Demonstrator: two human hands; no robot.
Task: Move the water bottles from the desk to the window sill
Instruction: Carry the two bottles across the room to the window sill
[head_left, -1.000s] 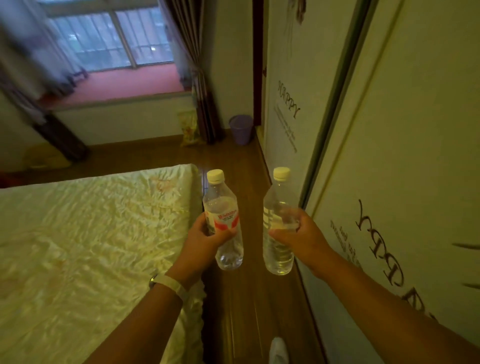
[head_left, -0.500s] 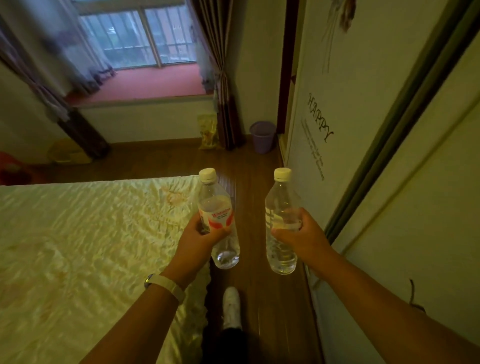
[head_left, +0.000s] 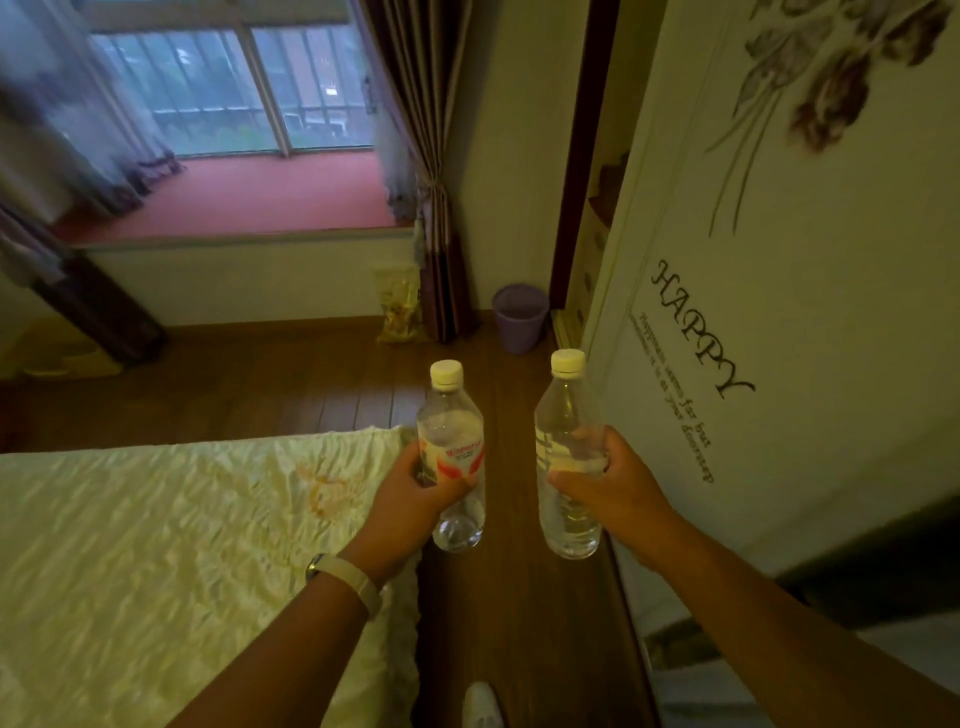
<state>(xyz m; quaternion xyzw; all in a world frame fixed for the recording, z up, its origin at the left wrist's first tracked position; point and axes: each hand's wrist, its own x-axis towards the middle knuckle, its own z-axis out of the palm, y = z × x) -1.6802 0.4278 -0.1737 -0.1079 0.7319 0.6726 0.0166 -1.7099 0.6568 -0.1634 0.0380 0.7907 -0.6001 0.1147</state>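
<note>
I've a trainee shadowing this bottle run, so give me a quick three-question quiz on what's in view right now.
1. True or false: the left hand grips the clear plastic water bottle with the red-and-white label.
2. What does the right hand hold? A) a purple cup B) the second clear plastic water bottle C) nothing
3. Short answer: how many bottles stand on the red window sill?
Key: 1 true; 2 B; 3 zero.

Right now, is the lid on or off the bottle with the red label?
On. A pale yellowish cap sits on the neck of the clear plastic bottle with the red label, held upright in the left hand.
</note>
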